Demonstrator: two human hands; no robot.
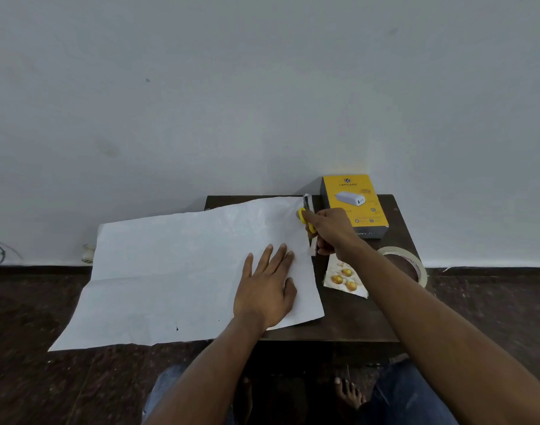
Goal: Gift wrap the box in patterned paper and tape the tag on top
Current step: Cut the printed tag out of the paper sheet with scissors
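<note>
Both forearms (446,326) are bare, with no sleeves, watch or rings showing. Blue trousers (406,391), probably denim, cover the knees. The foot (350,391) is bare.

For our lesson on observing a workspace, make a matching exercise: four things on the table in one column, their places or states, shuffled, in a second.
Things:
1. paper sheet
2. scissors
3. box
4. tape roll

States:
A. stands at the table's back, unwrapped
B. lies at the table's right edge
C. pressed flat by the left hand
D. held in the right hand

Pairs: 1-C, 2-D, 3-A, 4-B
</note>
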